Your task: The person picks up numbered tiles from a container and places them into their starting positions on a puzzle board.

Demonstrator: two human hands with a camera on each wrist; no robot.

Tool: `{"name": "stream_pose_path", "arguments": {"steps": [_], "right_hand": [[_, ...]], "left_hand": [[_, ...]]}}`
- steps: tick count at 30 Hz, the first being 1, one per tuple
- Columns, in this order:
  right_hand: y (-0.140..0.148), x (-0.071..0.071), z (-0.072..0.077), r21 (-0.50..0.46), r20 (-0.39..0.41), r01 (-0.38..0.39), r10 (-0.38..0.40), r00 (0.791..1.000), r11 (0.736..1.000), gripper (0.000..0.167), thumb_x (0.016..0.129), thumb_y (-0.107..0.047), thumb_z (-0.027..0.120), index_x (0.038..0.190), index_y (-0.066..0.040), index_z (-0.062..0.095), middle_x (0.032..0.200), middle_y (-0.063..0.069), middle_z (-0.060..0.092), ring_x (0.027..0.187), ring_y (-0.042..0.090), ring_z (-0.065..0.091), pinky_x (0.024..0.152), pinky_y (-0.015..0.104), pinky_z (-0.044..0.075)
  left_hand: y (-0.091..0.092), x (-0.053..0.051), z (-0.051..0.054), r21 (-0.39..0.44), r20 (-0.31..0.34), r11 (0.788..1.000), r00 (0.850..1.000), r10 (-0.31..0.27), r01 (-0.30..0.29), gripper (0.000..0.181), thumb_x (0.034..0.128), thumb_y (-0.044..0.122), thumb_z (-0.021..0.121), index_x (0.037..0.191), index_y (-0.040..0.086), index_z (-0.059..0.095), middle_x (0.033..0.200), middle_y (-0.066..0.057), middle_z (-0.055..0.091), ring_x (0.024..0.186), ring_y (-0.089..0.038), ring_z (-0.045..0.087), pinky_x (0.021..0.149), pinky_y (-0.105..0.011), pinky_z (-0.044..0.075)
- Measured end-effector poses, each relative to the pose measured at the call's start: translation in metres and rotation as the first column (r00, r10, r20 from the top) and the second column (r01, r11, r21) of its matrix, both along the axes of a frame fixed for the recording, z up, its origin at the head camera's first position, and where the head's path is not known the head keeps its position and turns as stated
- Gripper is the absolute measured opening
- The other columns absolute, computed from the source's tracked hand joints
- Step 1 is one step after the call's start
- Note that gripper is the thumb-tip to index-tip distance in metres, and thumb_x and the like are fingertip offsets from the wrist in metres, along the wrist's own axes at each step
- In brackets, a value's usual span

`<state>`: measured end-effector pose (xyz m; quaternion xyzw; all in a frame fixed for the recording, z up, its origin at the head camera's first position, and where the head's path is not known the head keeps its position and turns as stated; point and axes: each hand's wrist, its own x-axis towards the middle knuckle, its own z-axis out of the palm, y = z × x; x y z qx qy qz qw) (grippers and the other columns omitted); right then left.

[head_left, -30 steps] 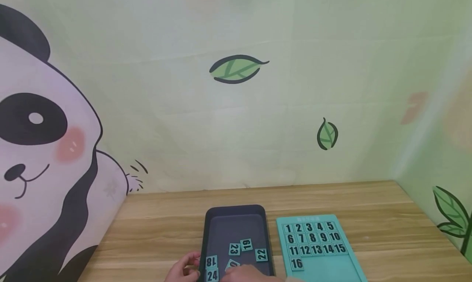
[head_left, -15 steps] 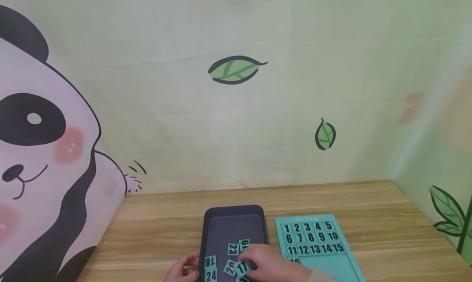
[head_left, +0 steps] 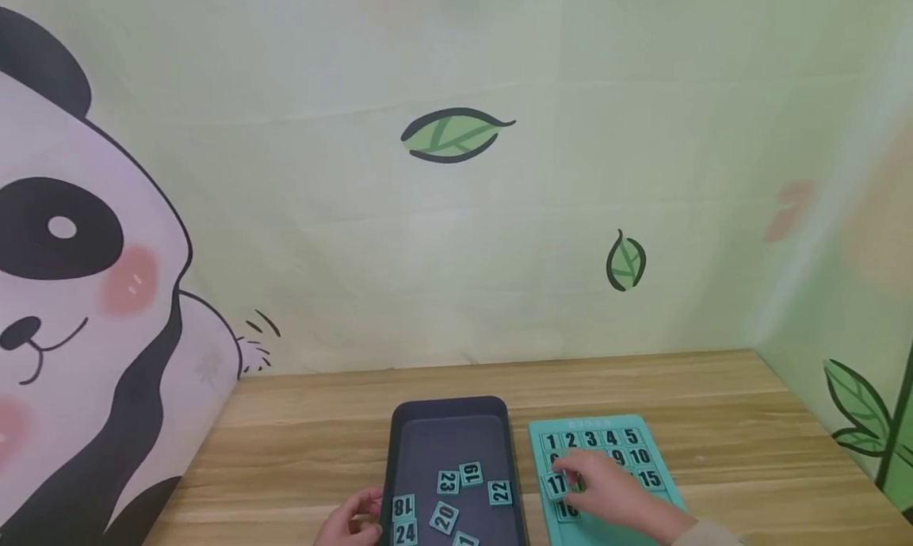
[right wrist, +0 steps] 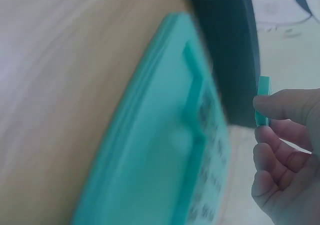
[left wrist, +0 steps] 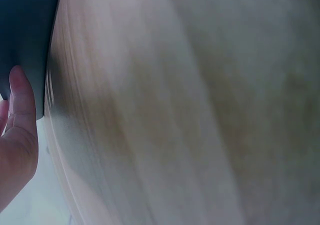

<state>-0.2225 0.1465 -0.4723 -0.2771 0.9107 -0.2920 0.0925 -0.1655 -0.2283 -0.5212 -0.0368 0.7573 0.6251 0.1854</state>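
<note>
My right hand [head_left: 606, 494] pinches a teal number tile [head_left: 555, 485] marked 17 between thumb and fingers, above the left part of the teal number board [head_left: 538, 451]. In the right wrist view the tile [right wrist: 263, 101] is seen edge-on. Tiles in number order fill the board's upper rows; the hand covers some of them. My left hand [head_left: 349, 521] touches the left side of the dark tray [head_left: 449, 435]. One finger [left wrist: 22, 97] lies straight along the tray's outer wall [left wrist: 30, 40] in the left wrist view.
Several loose tiles lie in the tray, among them 23 [head_left: 448, 483], 19 [head_left: 471, 473], 22 [head_left: 500, 493], 20 [head_left: 444, 518], 18 [head_left: 403, 506] and 24 [head_left: 405, 532]. A wooden tabletop [head_left: 321, 419] bears tray and board. Behind it stands a printed backdrop [head_left: 456, 253].
My right hand picked tile 17 out of the tray and carried it right, over the board. The left hand has stayed at the tray's left side.
</note>
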Motion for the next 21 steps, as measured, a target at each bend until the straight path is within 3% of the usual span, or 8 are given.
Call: {"name": "stream_pose_path", "arguments": {"steps": [9, 16, 21], "right_hand": [[0.038, 0.006, -0.022, 0.039, -0.001, 0.058, -0.058, 0.998, 0.998, 0.033, 0.068, -0.014, 0.068, 0.099, -0.003, 0.064, 0.071, -0.008, 0.05, 0.063, 0.001, 0.04, 0.054, 0.019, 0.036], [0.043, 0.009, -0.034, 0.11, 0.125, 0.102, -0.115, 0.985, 0.989, 0.032, 0.069, -0.015, 0.067, 0.1, -0.006, 0.063, 0.078, -0.006, 0.055, 0.069, 0.006, 0.046, 0.059, 0.023, 0.04], [0.042, 0.012, -0.036, 0.109, 0.107, 0.096, -0.107, 0.988, 0.989, 0.031, 0.069, -0.014, 0.067, 0.099, -0.004, 0.062, 0.077, -0.005, 0.055, 0.068, 0.005, 0.046, 0.058, 0.024, 0.04]], "left_hand": [[-0.001, 0.0, -0.001, 0.006, -0.009, 1.0, 1.0, -0.009, 0.009, 0.057, 0.0747, 0.008, 0.05, 0.126, -0.009, 0.034, 0.106, -0.013, 0.048, 0.08, -0.015, 0.052, 0.067, -0.03, 0.044], [0.0, 0.0, 0.001, -0.035, 0.008, 0.999, 1.0, 0.017, -0.017, 0.056, 0.0747, 0.007, 0.05, 0.126, -0.008, 0.035, 0.106, -0.013, 0.049, 0.079, -0.015, 0.052, 0.067, -0.029, 0.044], [0.002, 0.001, 0.002, -0.054, 0.006, 0.998, 0.999, 0.035, -0.035, 0.054, 0.0753, 0.007, 0.05, 0.126, -0.007, 0.037, 0.106, -0.014, 0.049, 0.078, -0.015, 0.052, 0.066, -0.029, 0.044]]}}
